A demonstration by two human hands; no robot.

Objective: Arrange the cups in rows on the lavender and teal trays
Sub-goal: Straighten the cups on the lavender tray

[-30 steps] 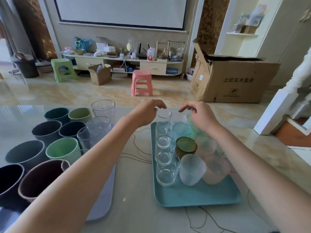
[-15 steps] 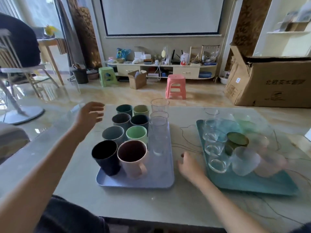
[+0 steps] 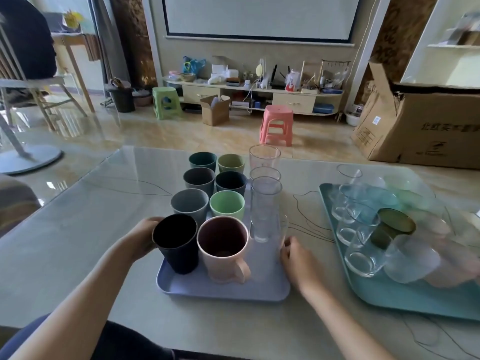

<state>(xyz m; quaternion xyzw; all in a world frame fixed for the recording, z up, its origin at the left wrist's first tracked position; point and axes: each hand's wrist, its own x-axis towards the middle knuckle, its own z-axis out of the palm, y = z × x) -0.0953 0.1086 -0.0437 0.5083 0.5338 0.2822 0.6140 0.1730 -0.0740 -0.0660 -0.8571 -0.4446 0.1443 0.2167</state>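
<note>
The lavender tray (image 3: 223, 291) lies in the middle of the table. It carries two rows of coloured cups and a row of tall clear glasses (image 3: 265, 203). My left hand (image 3: 140, 239) grips the dark navy cup (image 3: 176, 245) at the tray's near left corner, next to the pink mug (image 3: 223, 248). My right hand (image 3: 297, 255) is at the tray's right rim, thumb and fingers curled on the nearest clear glass (image 3: 281, 229). The teal tray (image 3: 389, 300) on the right holds clear glasses (image 3: 361, 255), a dark green glass (image 3: 392, 227) and frosted cups (image 3: 413, 258), packed closely.
The glass-topped table (image 3: 78, 242) has bare surface to the left of the lavender tray. Beyond its far edge stand a pink stool (image 3: 276, 124), a green stool (image 3: 166, 101) and a large cardboard box (image 3: 426, 126). A chair (image 3: 33, 81) is at far left.
My left hand has come in from the left of the table and taken hold of the navy cup. My right hand has moved from beside the tray to the nearest clear glass.
</note>
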